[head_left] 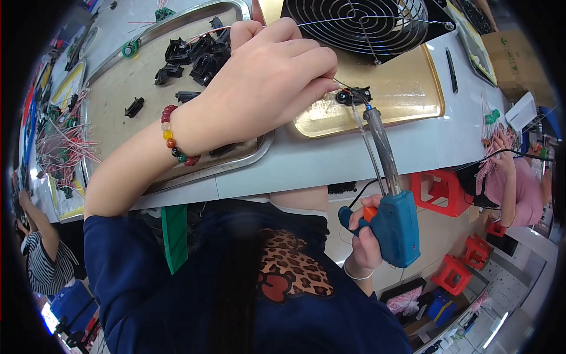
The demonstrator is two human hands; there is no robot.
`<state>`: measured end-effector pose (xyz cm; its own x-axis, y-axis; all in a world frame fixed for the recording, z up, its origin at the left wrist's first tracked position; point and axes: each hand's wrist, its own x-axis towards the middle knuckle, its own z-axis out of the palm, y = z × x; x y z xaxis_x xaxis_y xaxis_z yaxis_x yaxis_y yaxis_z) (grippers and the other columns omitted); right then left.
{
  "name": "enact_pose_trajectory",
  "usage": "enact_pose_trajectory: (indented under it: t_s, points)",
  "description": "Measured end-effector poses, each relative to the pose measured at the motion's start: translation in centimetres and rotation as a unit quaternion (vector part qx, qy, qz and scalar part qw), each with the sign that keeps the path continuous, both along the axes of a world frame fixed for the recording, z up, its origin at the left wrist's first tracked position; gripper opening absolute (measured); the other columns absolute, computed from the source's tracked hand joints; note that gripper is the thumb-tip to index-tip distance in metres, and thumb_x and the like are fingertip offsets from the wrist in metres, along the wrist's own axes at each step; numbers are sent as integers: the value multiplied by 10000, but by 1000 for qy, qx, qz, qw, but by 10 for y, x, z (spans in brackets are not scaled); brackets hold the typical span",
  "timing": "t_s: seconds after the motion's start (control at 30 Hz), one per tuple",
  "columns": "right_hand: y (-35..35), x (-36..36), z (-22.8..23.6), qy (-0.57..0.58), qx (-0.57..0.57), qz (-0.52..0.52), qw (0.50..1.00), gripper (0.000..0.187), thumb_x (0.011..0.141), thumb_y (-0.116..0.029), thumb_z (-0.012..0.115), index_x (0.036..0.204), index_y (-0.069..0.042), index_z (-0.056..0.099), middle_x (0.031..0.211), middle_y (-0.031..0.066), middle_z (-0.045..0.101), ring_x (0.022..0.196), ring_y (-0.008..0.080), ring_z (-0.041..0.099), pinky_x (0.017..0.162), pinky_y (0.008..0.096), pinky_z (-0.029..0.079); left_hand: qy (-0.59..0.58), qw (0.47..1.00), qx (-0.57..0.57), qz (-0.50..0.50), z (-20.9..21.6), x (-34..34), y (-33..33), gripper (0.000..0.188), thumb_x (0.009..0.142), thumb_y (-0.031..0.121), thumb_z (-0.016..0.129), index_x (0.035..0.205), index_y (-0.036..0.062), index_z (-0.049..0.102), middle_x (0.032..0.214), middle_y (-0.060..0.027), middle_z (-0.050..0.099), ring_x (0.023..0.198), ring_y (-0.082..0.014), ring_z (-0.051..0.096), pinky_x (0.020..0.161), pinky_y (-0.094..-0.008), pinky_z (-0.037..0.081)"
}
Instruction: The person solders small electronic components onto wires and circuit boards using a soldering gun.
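My left hand (283, 76), a beaded bracelet at its wrist, reaches across the bench with its fingers pinched on a thin wire (338, 82). The wire's end meets a small black plastic part (343, 98) on a gold-coloured tray (407, 94). In my right hand (367, 245) is a blue soldering gun (398, 230), a finger by its orange trigger. Its metal tip and a thin feed tube beside it point up at the black part; contact there is too small to make out.
A metal tray (106, 118) on the left holds several black plastic parts (206, 62). A fan with a wire guard (356, 17) stands behind the gold tray, and a black pen (451, 71) lies to the right. Red stools (439, 192) and a person in pink (510, 189) are at right.
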<state>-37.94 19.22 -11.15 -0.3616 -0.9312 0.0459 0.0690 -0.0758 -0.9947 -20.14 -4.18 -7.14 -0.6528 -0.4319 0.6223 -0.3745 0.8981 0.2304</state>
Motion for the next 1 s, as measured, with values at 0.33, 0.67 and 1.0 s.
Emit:
enact_pose_trajectory:
  t_s: [0.33, 0.67, 1.0]
  points:
    - [-1, -3, -5, 3, -72, 0, 997, 538, 782, -111, 598, 1259, 64, 418, 1159, 196, 523, 653, 193, 571, 605, 279, 438, 5, 1000, 2, 1, 0, -2, 0, 106, 814, 189, 693, 837, 130, 609, 774, 12, 600, 775, -181, 512, 715, -335, 289]
    - [0, -2, -5, -1, -72, -6, 997, 529, 775, -92, 579, 1252, 69, 420, 1170, 201, 516, 662, 199, 574, 605, 287, 435, -4, 1000, 1, 6, 1, -1, 0, 110, 806, 193, 698, 834, 133, 610, 778, 15, 599, 790, -177, 520, 716, -338, 290]
    - [6, -10, -9, 16, -76, -18, 997, 523, 782, -108, 588, 1249, 66, 430, 1162, 188, 516, 666, 195, 570, 600, 280, 424, 1, 996, -77, 55, 27, 5, -3, 194, 808, 250, 697, 924, 124, 606, 810, 10, 590, 797, -169, 531, 721, -328, 309]
